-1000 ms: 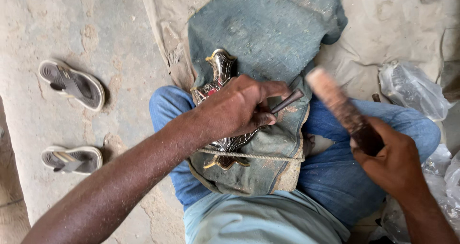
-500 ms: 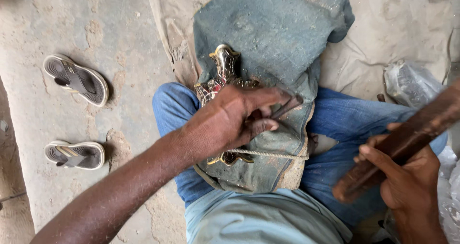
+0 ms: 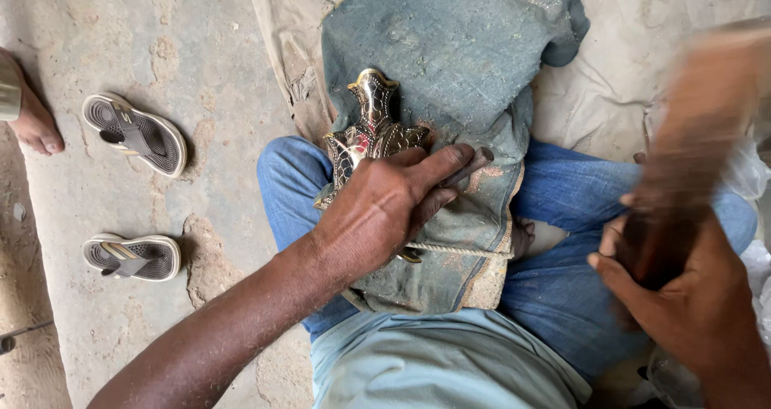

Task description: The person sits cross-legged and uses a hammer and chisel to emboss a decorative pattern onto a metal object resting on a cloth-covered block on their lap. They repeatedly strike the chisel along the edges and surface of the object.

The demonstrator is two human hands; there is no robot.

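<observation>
Two tools are in play over one workpiece: a patterned brass ornament point(image 3: 371, 132) lying on a grey-blue cloth pad point(image 3: 458, 64) across my lap, its pointed top aimed away from me. My left hand point(image 3: 385, 208) presses down on the ornament's lower half, fingers closed round a thin dark punch point(image 3: 466, 168) whose free end pokes out to the right, over the cloth. My right hand point(image 3: 691, 305) is clamped on the handle of a wooden mallet point(image 3: 691, 128), which is raised at the right edge and blurred with motion. A cord point(image 3: 462, 251) runs across the pad just below the left hand.

I judge this to be the striking step of chasing the metal, mid-swing. What the stroke calls for is a square hit on the punch's exposed end, with my left hand keeping the tip planted and the ornament from skidding on the cloth.

Further out, two sandals point(image 3: 136, 136) sit on the concrete floor point(image 3: 217, 56), and another person's bare foot point(image 3: 36, 124) shows at the left edge.
</observation>
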